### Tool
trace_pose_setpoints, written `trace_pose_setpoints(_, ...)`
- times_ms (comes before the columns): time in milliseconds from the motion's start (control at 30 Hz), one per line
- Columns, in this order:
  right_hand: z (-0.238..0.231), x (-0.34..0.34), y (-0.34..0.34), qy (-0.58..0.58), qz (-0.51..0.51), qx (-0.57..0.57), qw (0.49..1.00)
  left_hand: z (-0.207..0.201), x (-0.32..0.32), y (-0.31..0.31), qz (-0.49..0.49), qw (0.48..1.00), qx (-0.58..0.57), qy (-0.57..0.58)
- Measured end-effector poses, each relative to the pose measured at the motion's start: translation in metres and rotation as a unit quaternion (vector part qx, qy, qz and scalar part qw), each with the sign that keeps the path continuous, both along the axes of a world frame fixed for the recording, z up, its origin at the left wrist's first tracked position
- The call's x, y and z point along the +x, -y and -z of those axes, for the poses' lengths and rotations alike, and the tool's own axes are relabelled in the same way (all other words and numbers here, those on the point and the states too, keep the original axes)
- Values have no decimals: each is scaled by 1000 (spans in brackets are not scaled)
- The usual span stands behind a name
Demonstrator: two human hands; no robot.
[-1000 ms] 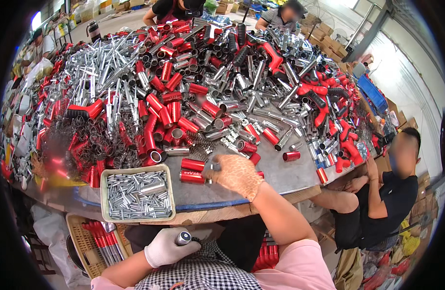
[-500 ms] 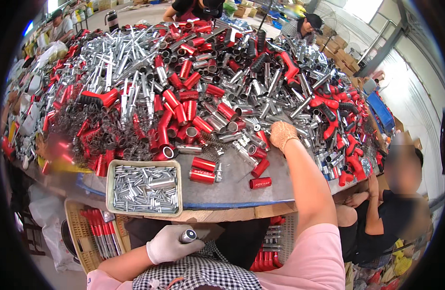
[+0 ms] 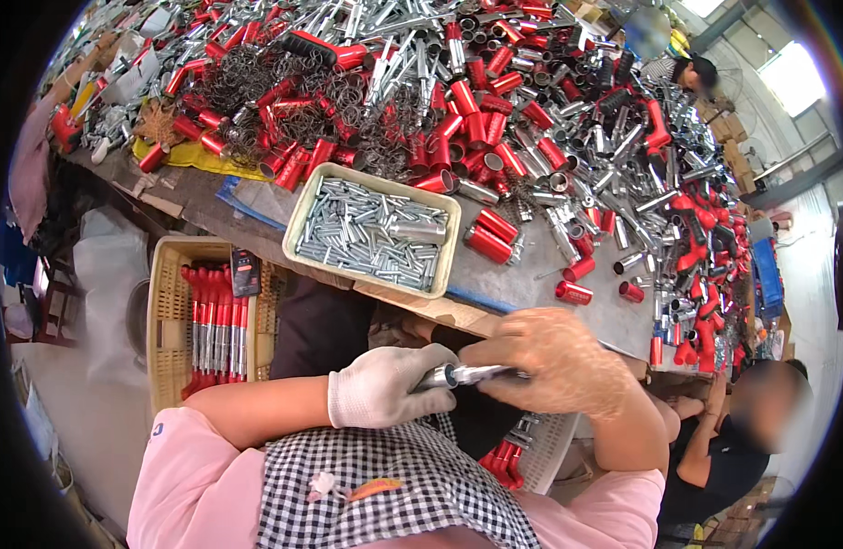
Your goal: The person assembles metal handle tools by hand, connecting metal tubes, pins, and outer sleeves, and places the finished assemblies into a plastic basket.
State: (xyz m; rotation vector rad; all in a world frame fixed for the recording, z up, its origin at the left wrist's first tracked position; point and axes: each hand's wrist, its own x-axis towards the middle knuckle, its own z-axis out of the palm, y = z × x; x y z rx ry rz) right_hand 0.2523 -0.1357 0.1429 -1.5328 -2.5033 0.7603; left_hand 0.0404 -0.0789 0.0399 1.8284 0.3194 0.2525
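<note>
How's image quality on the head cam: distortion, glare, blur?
Head view: strong fisheye, black corners, the table edge bows. Bright glare from windows at upper right. Metal tube between left hand and right hand is sharp; the face of the person at lower right is blurred.

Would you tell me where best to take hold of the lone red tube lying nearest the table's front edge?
Probably grip the red tube across its middle, coming from above. It lies flat on its side on the table, apart from the pile, so its round sides are open to the fingers.
</note>
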Motion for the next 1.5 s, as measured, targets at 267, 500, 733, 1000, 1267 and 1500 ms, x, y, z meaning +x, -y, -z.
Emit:
trace_pose_setpoints(267, 10, -49, 4, 14, 6, -28, 999, 8, -32, 5, -37, 996, 66, 38)
trace_pose_setpoints(500, 24, -57, 0, -316, 288, 253, 868, 7, -50, -2, -49, 998, 17, 18)
trace_pose_setpoints(733, -10, -98, -4, -107, -1, -6, 994, 18, -60, 5, -37, 998, 21, 40)
trace_pose_setpoints(1000, -14, -82, -9, -48, -61, -8, 997, 25, -66, 6, -46, 998, 23, 40)
trace_pose_setpoints(1267, -3, -74, -2, 80, 16, 26, 996, 22, -72, 2, -67, 996, 49, 43)
trace_pose_setpoints(1500, -14, -78, -4, 10, 89, 8, 996, 20, -67, -5, -67, 994, 55, 62)
